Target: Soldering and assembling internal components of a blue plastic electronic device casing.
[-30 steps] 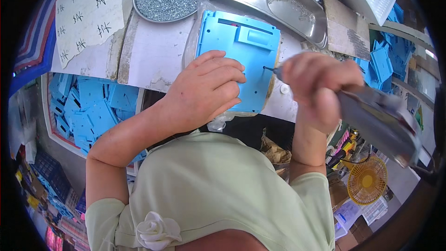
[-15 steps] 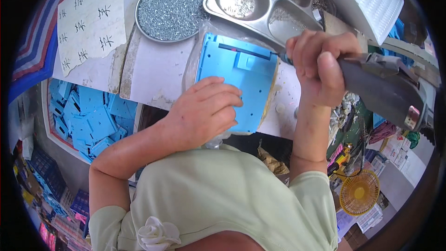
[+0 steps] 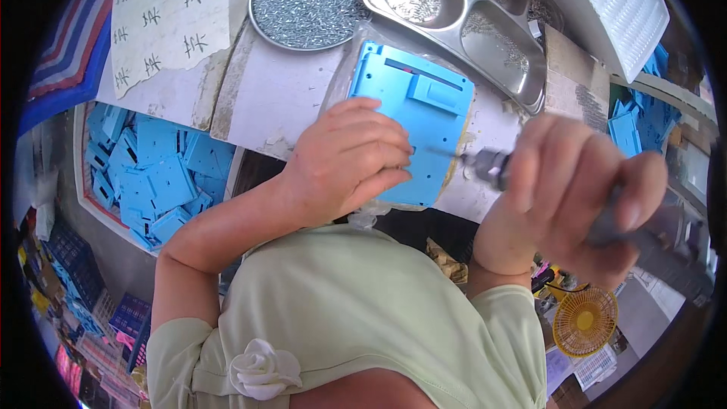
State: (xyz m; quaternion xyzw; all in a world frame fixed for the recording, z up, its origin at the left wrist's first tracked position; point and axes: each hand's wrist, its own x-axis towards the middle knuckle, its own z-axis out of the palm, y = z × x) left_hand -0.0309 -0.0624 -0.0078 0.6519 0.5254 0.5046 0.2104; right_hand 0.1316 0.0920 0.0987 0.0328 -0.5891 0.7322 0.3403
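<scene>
A blue plastic panel [image 3: 428,163] with small holes and a long slot lies on a clear plastic sheet on the table in front of me. My left hand [image 3: 352,155] rests over its left part, fingers bent and close together, thumb beneath them. Whatever the fingertips pinch, if anything, is hidden or too small to make out. My right hand [image 3: 579,189], blurred by motion, is closed around a dark electric screwdriver [image 3: 492,167]. Its thin bit points left over the panel, near my left fingertips; whether it touches is unclear.
A round metal tray [image 3: 310,45] of screws stands at the back, beside a compartmented steel tray [image 3: 447,29] with small parts. Blue panels fill a bin [image 3: 82,174] at the left. A white ribbed tray [image 3: 606,7] and a yellow basket [image 3: 585,322] are at the right.
The screwdriver has moved from the panel's upper right corner down and toward me, its bit now lower over the panel. The panel sits slightly farther right; my left fingertips have shifted right too.
</scene>
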